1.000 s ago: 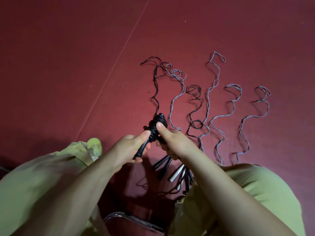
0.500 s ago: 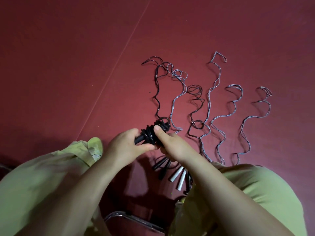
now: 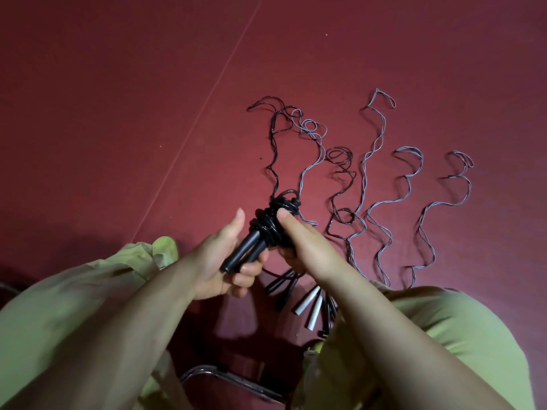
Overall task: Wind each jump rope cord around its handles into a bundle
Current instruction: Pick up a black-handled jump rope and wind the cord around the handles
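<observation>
- While the left hand grips the black handles, the right hand clamps the wound cord bundle.
- Loose ropes lie on the red floor.

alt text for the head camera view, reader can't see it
Two hands hold a black jump rope bundle over a red floor: the left hand grips its handles, the right hand grips the wound cord. Loose ropes lie wavy beyond.
</observation>
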